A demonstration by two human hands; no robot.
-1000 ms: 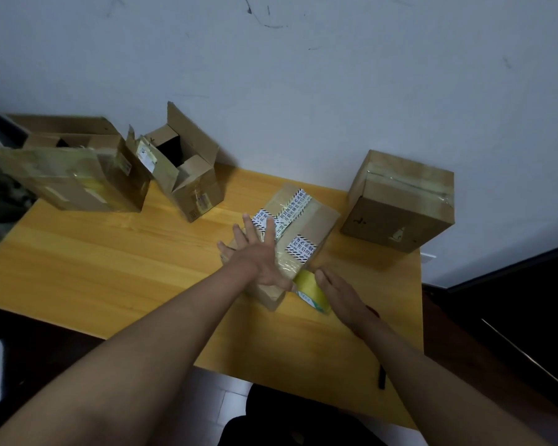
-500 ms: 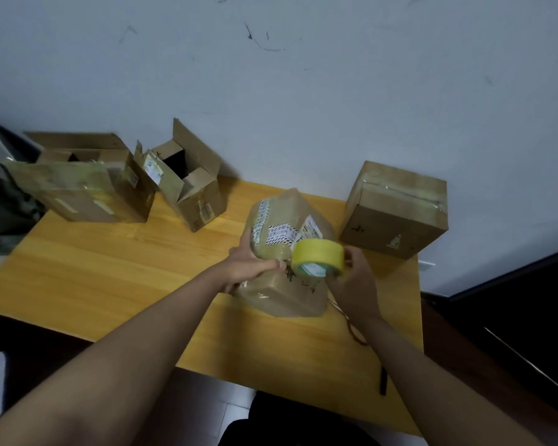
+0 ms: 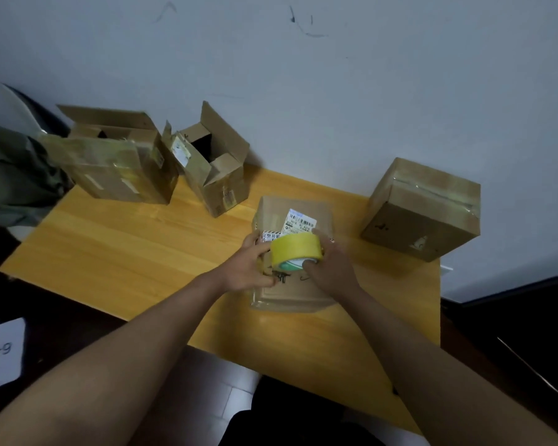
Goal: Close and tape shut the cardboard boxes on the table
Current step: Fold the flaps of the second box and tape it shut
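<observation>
A closed cardboard box (image 3: 290, 217) with white shipping labels lies in the middle of the yellow wooden table (image 3: 126, 249). My right hand (image 3: 331, 265) grips a yellow tape roll (image 3: 295, 251) just above the box's top. My left hand (image 3: 250, 267) rests on the box's left side, fingers curled at the roll's left edge. Two open boxes stand at the back left: a wide one (image 3: 116, 162) and a smaller one (image 3: 218, 175) with its flaps up. A taped box (image 3: 422, 210) sits at the back right.
The table stands against a white wall. A dark green cloth (image 3: 13, 178) lies off the table's left end. A white paper marked 6-3 (image 3: 2, 352) lies on the floor at lower left. Dark floor borders the table on the right.
The labelled box has been turned over from lying flat, label side now up. My right hand lifted the tape roll from the table onto the box top, and my left hand moved to the roll.
</observation>
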